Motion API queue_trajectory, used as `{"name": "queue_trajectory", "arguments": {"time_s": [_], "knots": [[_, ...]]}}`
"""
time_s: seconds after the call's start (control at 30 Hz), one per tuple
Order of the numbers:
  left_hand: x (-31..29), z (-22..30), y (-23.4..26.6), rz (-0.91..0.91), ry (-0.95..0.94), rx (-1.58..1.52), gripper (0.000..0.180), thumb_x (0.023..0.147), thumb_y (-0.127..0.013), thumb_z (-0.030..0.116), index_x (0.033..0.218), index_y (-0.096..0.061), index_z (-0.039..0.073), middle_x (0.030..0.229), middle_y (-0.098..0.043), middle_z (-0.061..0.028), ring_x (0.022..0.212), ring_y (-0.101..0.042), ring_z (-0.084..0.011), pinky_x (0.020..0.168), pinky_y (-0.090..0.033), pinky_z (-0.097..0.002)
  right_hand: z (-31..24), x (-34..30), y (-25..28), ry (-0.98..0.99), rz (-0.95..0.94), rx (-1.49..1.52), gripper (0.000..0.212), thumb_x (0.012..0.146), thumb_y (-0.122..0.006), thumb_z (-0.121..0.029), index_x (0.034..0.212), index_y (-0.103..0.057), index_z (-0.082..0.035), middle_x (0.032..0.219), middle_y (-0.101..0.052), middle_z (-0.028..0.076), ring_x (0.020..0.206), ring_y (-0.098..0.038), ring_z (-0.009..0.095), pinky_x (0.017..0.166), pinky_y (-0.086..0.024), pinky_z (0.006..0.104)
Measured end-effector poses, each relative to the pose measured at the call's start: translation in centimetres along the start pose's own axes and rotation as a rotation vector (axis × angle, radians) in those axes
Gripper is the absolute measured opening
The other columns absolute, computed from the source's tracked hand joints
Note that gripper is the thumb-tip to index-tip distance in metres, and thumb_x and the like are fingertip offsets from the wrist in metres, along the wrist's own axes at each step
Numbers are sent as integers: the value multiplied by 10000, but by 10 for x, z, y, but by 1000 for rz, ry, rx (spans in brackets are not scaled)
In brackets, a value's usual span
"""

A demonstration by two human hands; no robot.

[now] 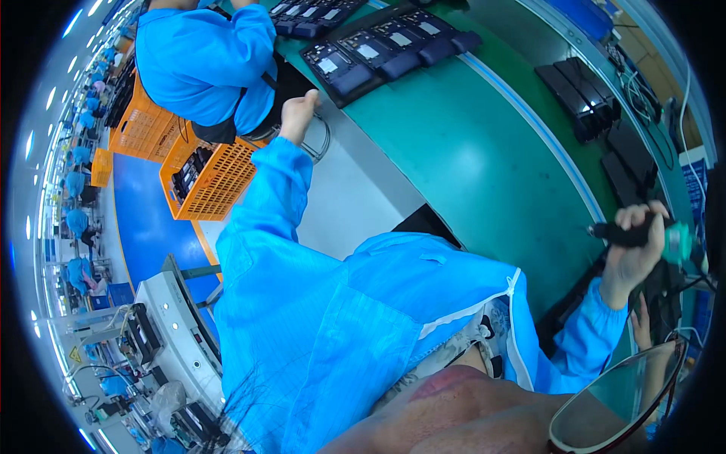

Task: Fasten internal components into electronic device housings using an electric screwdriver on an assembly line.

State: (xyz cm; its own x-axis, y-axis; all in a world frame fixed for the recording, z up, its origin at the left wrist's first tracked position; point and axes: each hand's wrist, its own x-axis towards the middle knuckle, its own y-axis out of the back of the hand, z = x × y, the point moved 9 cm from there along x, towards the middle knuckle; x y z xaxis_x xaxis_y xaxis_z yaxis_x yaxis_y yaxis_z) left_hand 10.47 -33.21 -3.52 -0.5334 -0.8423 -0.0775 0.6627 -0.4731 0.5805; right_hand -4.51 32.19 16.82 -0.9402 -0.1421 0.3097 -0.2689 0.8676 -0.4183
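My left hand (298,118) is closed, held out beside the near corner of a black tray (348,97). Whatever its fingers may hold is hidden. Dark phone-like units with exposed boards and pale labels, such as this unit (331,66), lie in rows on the tray. Over at the right, my right hand (637,253) is wrapped round an electric screwdriver (616,233) with a black grip and a green rear body. Its tip points left above the green worktable (484,166).
A co-worker in a blue smock (200,64) is at the upper left, by orange crates (219,181). Another tray of units (314,19) lies farther back. Black devices (578,98) and cables line the right side. Another person's hand (641,324) shows below my right hand.
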Motion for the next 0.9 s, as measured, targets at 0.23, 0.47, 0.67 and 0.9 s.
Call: {"name": "queue_trajectory", "arguments": {"time_s": [0.23,0.47,0.67,0.9], "knots": [[-20,3,-60,-576,249,110,456,920,-594,503,790,-567,66,494,-243,76,408,-183,-62,424,-158,-273,55,18,-82,19,-66,-107,291,907,-557,-263,1084,-524,-35,739,-503,61,637,-496,171,621,-416,344],[-64,15,-86,-782,632,-519,379,928,-592,390,665,-478,143,471,-290,92,367,-226,-41,348,-132,-221,95,35,-90,-19,-61,-28,264,914,-568,-213,1081,-519,-15,727,-514,65,639,-523,173,610,-431,334],[-177,3,-99,-995,571,-491,353,923,-551,344,648,-450,147,482,-333,53,369,-261,-77,351,-197,-248,109,74,-101,91,-30,58,233,894,-620,-175,1040,-531,-18,710,-527,61,608,-528,176,583,-455,335],[-252,-13,-70,-1252,422,-257,308,882,-583,265,635,-458,130,537,-399,48,422,-304,-46,384,-230,-233,134,103,-175,202,-56,30,189,893,-627,-188,968,-546,-35,672,-550,49,582,-563,158,551,-457,279]]}}
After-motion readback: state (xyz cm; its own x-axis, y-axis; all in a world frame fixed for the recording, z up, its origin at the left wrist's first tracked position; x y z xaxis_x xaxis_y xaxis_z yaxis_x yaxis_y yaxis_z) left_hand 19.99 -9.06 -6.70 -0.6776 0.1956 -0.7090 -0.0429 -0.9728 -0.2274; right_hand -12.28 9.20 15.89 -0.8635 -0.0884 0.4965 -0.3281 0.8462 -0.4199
